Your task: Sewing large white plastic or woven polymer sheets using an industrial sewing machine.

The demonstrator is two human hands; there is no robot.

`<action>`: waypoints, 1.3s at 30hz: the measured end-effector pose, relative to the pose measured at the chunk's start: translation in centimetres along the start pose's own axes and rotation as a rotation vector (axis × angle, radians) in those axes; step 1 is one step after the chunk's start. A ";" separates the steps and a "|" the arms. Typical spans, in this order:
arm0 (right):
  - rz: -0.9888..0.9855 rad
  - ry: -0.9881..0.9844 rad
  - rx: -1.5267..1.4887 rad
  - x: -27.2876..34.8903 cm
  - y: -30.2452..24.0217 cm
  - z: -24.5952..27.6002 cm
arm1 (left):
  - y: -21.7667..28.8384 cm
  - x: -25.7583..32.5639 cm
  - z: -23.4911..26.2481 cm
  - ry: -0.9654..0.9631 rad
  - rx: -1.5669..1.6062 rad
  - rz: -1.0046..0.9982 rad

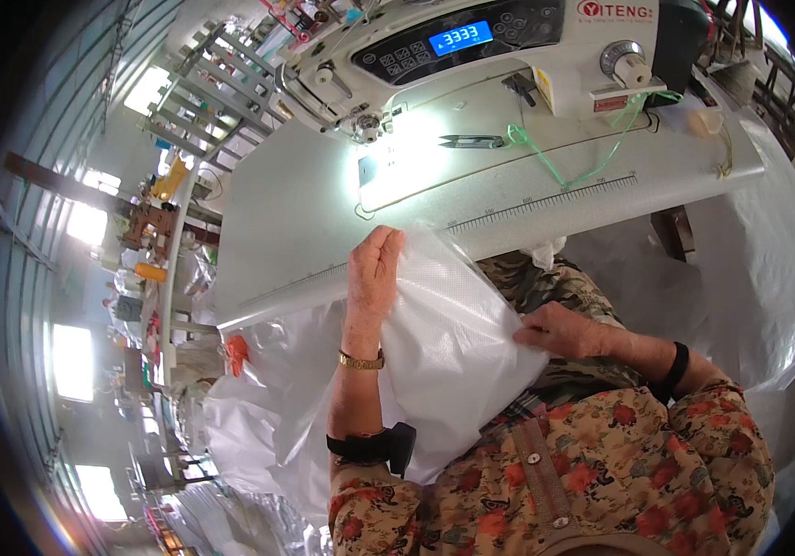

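A sheet of white translucent woven plastic (453, 320) stretches between my two hands and drapes over my lap. My left hand (374, 269) pinches its upper edge, just over the front edge of the sewing table (305, 222). Lower and to the right, my right hand (560, 331) has its fingers closed on the sheet's right edge. Beyond my left hand stands a white sewing machine (509, 69) with a lit blue display. Its lamp shines brightly on the needle area (374, 153). Thread snips (472, 142) lie on the machine bed, beside a green cord (569, 176).
More plastic sheeting (249, 426) hangs at the left of the table, with an orange piece (235, 352) by it. Further sheeting (759, 269) drapes at the right. A ruler scale (546, 199) runs along the table front. Cluttered benches and a metal rack (208, 93) stand farther left.
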State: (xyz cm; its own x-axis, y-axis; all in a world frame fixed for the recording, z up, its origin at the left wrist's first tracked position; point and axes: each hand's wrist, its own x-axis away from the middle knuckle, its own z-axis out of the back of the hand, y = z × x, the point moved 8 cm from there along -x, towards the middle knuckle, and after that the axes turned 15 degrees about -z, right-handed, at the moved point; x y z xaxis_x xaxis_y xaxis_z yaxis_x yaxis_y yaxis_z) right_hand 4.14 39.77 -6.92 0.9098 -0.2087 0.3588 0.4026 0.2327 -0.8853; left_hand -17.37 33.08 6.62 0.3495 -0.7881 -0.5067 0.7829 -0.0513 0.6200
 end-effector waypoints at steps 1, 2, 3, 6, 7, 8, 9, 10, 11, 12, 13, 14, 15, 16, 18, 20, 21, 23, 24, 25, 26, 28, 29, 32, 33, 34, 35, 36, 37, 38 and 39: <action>0.050 0.031 0.244 0.1 0.0 -0.1 | 0.8 -0.1 -0.4 -0.009 0.026 -0.014; -0.030 0.077 0.251 0.3 -1.5 0.9 | 1.6 -0.3 -0.4 -0.016 0.043 -0.030; -0.028 0.069 0.262 -0.3 -2.5 1.2 | 2.0 -0.3 -0.3 -0.003 0.042 -0.025; 0.341 0.486 -0.051 0.1 -8.0 5.6 | 4.4 -0.5 -0.3 0.001 -0.010 -0.119; 0.365 0.468 -0.154 -0.8 -9.2 6.0 | 4.8 -0.4 -0.5 -0.003 -0.006 -0.129; 0.393 0.450 -0.257 -1.4 -10.2 6.7 | 5.3 -0.5 -0.6 -0.005 -0.004 -0.141; 0.394 0.457 -0.251 -2.5 -10.4 7.7 | 5.7 -0.7 -0.8 -0.003 0.002 -0.148; 0.403 0.331 -0.201 -4.4 -11.1 7.5 | 6.0 -0.6 -0.6 0.004 -0.008 -0.157; 0.410 0.205 -0.150 -5.5 -11.7 6.8 | 6.3 -0.7 -0.5 0.011 -0.017 -0.166; 0.417 0.202 -0.145 -5.5 -11.8 6.7 | 6.4 -0.7 -0.4 0.018 -0.022 -0.169; 0.318 0.141 -0.158 -5.5 -12.1 6.1 | 6.3 -0.5 -0.3 0.013 -0.043 -0.175; 0.218 0.080 -0.168 -5.8 -12.0 5.4 | 6.3 -0.4 -0.2 0.009 -0.063 -0.181; 0.222 0.070 -0.158 -6.1 -12.0 4.8 | 6.2 -0.3 0.1 0.023 -0.069 -0.176; 0.280 0.151 -0.199 -6.0 -12.2 5.2 | 6.1 -0.3 0.0 0.022 -0.041 -0.168; 0.339 0.226 -0.225 -5.4 -12.6 5.4 | 6.1 -0.2 -0.1 0.035 -0.011 -0.158; 0.284 0.247 -0.287 -5.0 -13.0 5.5 | 6.1 0.0 0.2 0.075 0.066 -0.169; 0.288 0.235 -0.272 -5.1 -13.1 5.2 | 6.1 0.1 0.6 0.093 0.064 -0.165; 0.263 0.258 -0.274 -5.4 -12.8 5.5 | 5.9 0.0 0.1 -0.013 -0.005 -0.111; 0.264 0.248 -0.258 -5.4 -12.9 5.3 | 5.9 -0.1 0.4 0.005 -0.004 -0.107; 0.282 0.275 -0.270 -5.3 -13.1 5.4 | 6.0 -0.2 0.5 -0.015 -0.032 -0.111; 0.300 0.301 -0.282 -5.2 -13.3 5.5 | 5.9 -0.3 0.5 -0.035 -0.060 -0.114; 0.302 0.374 -0.183 -5.2 -13.1 5.6 | 5.5 -0.5 0.4 -0.012 -0.010 -0.089; 0.306 0.457 -0.097 -4.9 -13.2 5.8 | 5.3 -0.5 0.2 -0.005 0.040 -0.072; 0.279 0.552 0.085 -3.3 -14.5 5.4 | 4.6 -0.5 0.1 -0.025 0.052 -0.046; 0.282 0.540 0.093 -3.3 -14.4 5.0 | 4.3 -0.5 0.1 -0.013 0.051 -0.038; 0.319 0.565 0.147 -2.9 -14.3 4.6 | 4.0 -0.5 0.0 0.015 0.062 -0.028; 0.357 0.590 0.200 -2.4 -14.4 4.2 | 3.8 -0.5 0.1 0.042 0.073 -0.020; 0.360 0.581 0.207 -2.0 -14.4 4.0 | 3.7 -0.6 0.1 0.052 0.074 -0.014; 0.348 0.572 0.287 -1.4 -14.7 3.6 | 3.4 -0.6 -0.1 0.041 0.072 0.028; 0.336 0.562 0.366 -1.2 -14.9 3.2 | 3.1 -0.5 -0.2 0.029 0.070 0.070; 0.338 0.555 0.371 -1.3 -14.9 2.9 | 2.9 -0.5 -0.3 0.037 0.070 0.075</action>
State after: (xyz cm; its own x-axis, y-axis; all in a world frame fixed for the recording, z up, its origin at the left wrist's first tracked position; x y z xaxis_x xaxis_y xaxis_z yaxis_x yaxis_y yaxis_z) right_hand -2.72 39.33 6.71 0.8448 -0.4946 -0.2042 0.2067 0.6537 -0.7280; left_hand -15.10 33.48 8.51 0.4257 -0.7684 -0.4779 0.7166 -0.0363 0.6966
